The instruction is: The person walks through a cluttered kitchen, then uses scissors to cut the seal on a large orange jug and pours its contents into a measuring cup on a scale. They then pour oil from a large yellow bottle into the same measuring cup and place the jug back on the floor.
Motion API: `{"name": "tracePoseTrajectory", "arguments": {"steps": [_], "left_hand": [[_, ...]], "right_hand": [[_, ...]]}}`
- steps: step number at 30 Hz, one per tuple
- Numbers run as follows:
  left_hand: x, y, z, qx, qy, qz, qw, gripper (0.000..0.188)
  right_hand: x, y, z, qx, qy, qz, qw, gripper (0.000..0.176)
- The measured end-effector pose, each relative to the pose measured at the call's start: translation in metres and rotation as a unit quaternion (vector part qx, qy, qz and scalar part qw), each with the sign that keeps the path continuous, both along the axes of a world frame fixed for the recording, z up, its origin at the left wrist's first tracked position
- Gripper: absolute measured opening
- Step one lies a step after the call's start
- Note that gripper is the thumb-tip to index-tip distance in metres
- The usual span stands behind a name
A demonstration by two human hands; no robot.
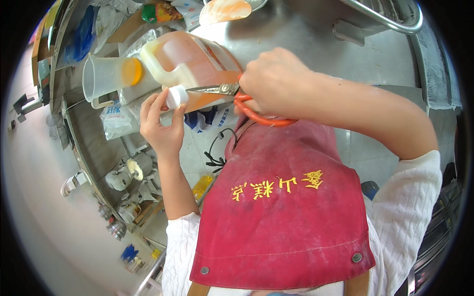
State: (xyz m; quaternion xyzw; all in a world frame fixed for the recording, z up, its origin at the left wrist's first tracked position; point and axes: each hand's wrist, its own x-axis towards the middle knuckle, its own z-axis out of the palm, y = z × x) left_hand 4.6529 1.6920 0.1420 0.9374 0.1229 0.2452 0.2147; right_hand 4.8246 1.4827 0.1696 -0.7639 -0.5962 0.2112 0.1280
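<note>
My left hand (161, 118) grips a white screw cap (177, 97) between thumb and fingers. The cap sits at the near end of a large translucent plastic jug (181, 55) of amber liquid; whether it is screwed onto the neck I cannot tell. In my right hand (276, 83) is a pair of scissors (222, 88) with orange-wrapped handles. Their blades point left, and the tip meets the side of the cap. Left of the jug is a clear plastic measuring jug (107, 76) with orange-yellow liquid at its bottom.
The jugs are at a stainless steel worktop (296, 48). At its back are a bowl with a pale orange-streaked scraper (226, 11) and a metal-railed container (389, 18). Plastic bags (120, 118) and a black cable (214, 151) lie nearby. Below left are machines (129, 172) on a shelf.
</note>
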Motion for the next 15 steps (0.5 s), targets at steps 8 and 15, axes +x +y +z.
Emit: {"name": "tracePoseTrajectory", "arguments": {"steps": [8,15], "left_hand": [[0.007,0.039,0.023,-0.055,0.1,-0.11,0.987,0.055],[0.076,0.078,0.028,0.239,0.2,-0.185,0.932,0.047]], "right_hand": [[-0.004,-0.035,-0.089,-0.014,0.308,-0.263,0.914,0.065],[0.034,-0.077,-0.221,-0.075,0.02,-0.291,0.953,0.039]]}}
